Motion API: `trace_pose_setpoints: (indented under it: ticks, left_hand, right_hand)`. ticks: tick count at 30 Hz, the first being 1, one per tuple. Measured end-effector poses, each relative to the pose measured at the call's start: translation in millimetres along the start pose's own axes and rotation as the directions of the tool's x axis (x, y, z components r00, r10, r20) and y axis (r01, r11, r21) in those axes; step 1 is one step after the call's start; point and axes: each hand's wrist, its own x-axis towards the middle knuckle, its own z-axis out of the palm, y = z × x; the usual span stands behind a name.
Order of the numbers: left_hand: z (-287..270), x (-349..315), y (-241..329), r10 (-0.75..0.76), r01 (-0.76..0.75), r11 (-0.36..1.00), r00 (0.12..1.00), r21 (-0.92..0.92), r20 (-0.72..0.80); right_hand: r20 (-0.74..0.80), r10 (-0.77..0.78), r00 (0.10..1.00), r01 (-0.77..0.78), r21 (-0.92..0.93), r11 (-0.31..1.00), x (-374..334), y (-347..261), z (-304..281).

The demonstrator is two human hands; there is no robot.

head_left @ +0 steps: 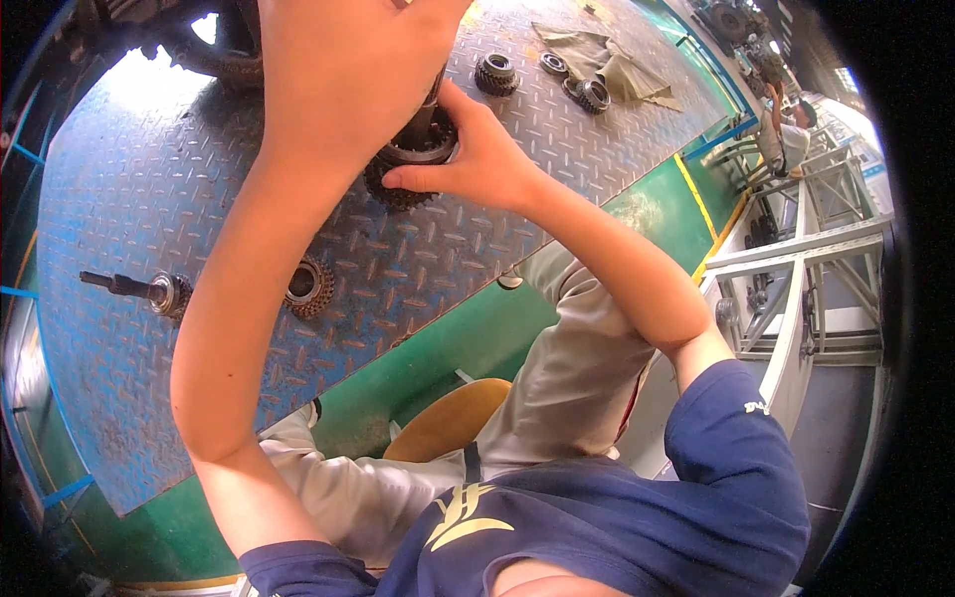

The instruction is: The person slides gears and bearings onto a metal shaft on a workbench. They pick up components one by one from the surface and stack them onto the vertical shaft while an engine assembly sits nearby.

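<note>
My left hand [338, 75] reaches to the upper edge of the view, closed at the top of a dark gear shaft [422, 124]; its fingertips are cut off or hidden. The shaft stands upright on the metal plate table. Lower on it, my right hand [477, 149] grips a toothed gear [398, 184], thumb on the near side and fingers behind. Beside my left forearm lie another gear [310, 287] and a splined shaft with a gear on it [134, 289].
Across the diamond-plate tabletop [477, 239] sit a gear [495, 75], a small ring [553, 64], a pair of gears [589, 95] and a crumpled cloth [617, 65]. A round stool [448, 423] is beneath me. White metal frames [796, 259] and another person [784, 134] are to the right.
</note>
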Motion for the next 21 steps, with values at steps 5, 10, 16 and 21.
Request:
trace_pose_setpoints:
  ticks: [5,10,16,21]
  left_hand:
    - [-9,6,-9,-0.045,0.061,0.979,0.996,-0.197,0.08]
    - [-10,7,-9,-0.104,0.114,0.988,0.99,-0.109,0.09]
    - [-10,6,-8,-0.041,0.055,0.986,0.995,-0.155,0.095]
    - [-10,7,-11,-0.06,0.073,0.982,0.995,-0.172,0.077]
  right_hand:
    - [0.054,-0.024,0.998,0.025,-0.011,1.0,-3,-3,-2]
    - [0.07,-0.02,0.997,0.022,-0.019,1.0,-1,-8,-2]
    - [0.143,0.026,0.989,-0.021,-0.037,0.999,-1,-15,-4]
    - [0.096,-0.03,0.995,0.035,-0.057,0.998,0,-11,-3]
